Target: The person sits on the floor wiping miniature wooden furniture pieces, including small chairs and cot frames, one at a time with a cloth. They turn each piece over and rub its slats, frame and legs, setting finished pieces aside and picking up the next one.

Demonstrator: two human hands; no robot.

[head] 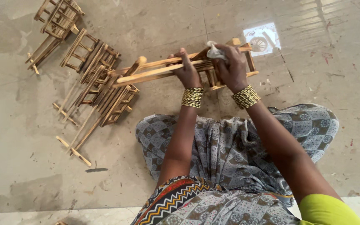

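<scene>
The left hand (187, 70) is gripping a small wooden frame (176, 68) by its long rails, fingers (183, 53) wrapped over the top rail, holding it up above the floor (271, 166) in front of the person's lap. The right hand (231, 66) is closing around the frame's far end, fingers bunched on a crumpled white cloth (214, 51) that is pressing against the wood. Both wrists are wearing stacks of gold and dark bangles (246, 97).

The frame's left end is reaching over a heap of similar wooden frames (96, 89), which is lying just beside the person's knee; whether it is touching the heap cannot be told. A second, smaller heap (55, 25) is sitting further off, toward the upper left corner, apart from the first. To the right of the hands the floor is lying open and bare out to the picture's edge, and open floor is also showing below the heap.

The frames are made of pale, unfinished sticks, round rails joined by short rungs like small ladders, some with darker scorched patches. The cloth is looking soft and wrinkled.

The floor is polished beige stone, glossy, with tile joints, scattered red specks and dust marks. A bright window reflection (262, 38) is shining on it just beyond the right hand. The person is sitting on the floor in a grey patterned garment (230, 146)
</scene>
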